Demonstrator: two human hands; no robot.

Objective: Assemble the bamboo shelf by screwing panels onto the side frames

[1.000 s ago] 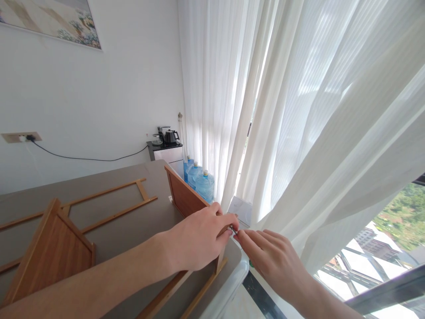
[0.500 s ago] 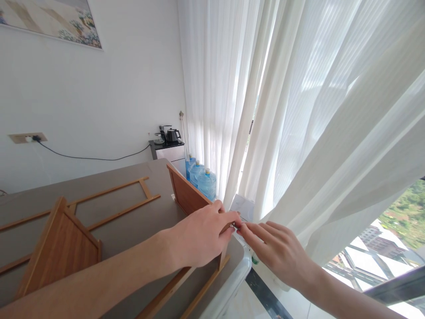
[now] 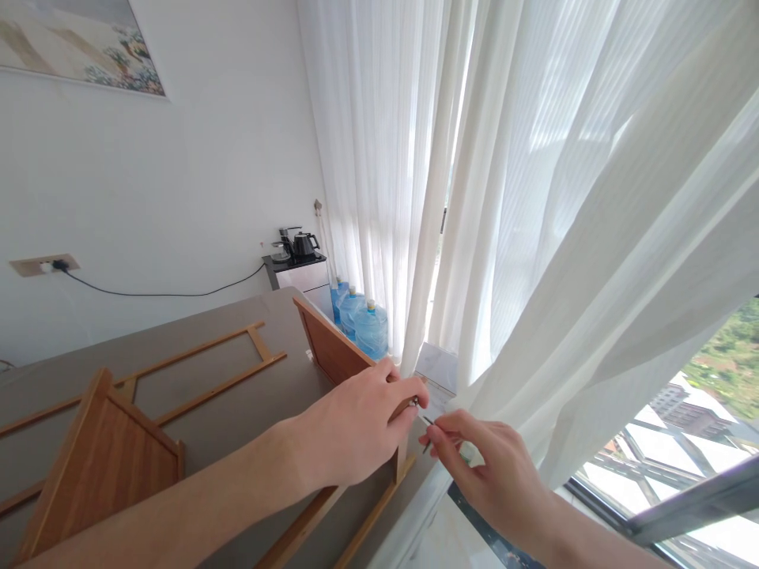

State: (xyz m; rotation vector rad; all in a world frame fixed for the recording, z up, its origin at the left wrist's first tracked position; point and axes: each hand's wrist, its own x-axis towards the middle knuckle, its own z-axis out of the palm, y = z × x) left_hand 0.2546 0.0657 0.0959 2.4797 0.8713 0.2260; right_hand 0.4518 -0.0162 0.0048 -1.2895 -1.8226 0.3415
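Note:
My left hand (image 3: 359,423) is closed around the near end of an upright brown wooden panel (image 3: 332,338). Between its thumb and index finger, a small metal bolt head (image 3: 416,402) shows at the panel's end. Just to the right, my right hand (image 3: 495,466) pinches a thin, dark hex key (image 3: 428,425); its tip is slightly apart from the bolt. Wooden frame legs (image 3: 373,514) extend below the panel. At left, another wooden panel (image 3: 118,458) stands on the grey tabletop (image 3: 237,411).
A slatless wooden frame (image 3: 219,391) lies on the table near the left panel. Beyond the table are a black kettle (image 3: 304,244) on a cabinet (image 3: 302,275) and blue water bottles (image 3: 371,328). White curtains (image 3: 504,237) hang along the right, beside a window frame (image 3: 693,502).
My right hand has drawn back from the bolt and turned, bringing the hex key into clearer view. My left hand keeps its hold on the panel. The camera view has shifted slightly.

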